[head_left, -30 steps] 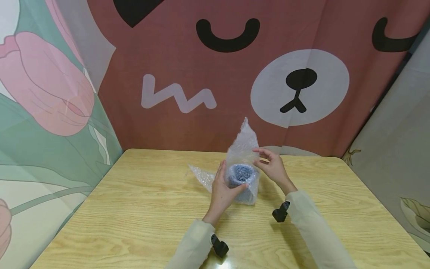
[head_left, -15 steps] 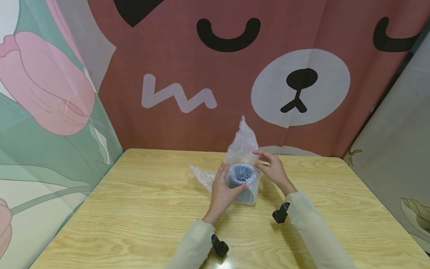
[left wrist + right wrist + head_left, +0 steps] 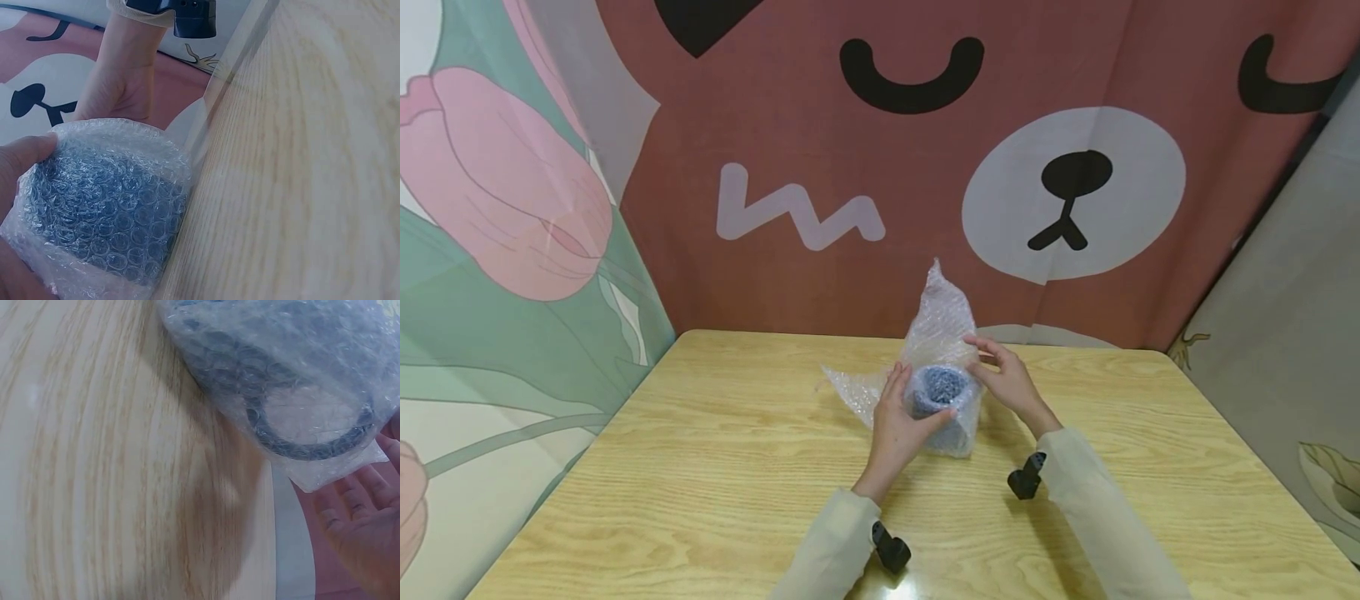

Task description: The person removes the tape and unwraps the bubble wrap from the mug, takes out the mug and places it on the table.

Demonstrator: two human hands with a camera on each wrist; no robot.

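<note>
A blue mug (image 3: 942, 387) stands on the table, wrapped in clear bubble wrap (image 3: 942, 321). One pointed end of the wrap rises behind it, and another tail lies out to the left. My left hand (image 3: 901, 421) grips the wrapped mug from the left, thumb across its near side and fingers along the far left. On the right, my right hand (image 3: 1011, 382) pinches the edge of the wrap beside the mug's rim. Through the plastic in the right wrist view shows the mug's round handle (image 3: 306, 450), with the right fingers behind the wrap's edge.
The wooden table (image 3: 715, 467) has its back edge close behind the wrap. A curtain (image 3: 790, 283) with a bear's face hangs there, and flowered cloth (image 3: 512, 333) hangs at the left. Black wrist cameras (image 3: 891, 548) sit on both sleeves.
The raised point of the bubble wrap has leaned slightly to the left. Both hands and the mug stay in nearly the same place.
</note>
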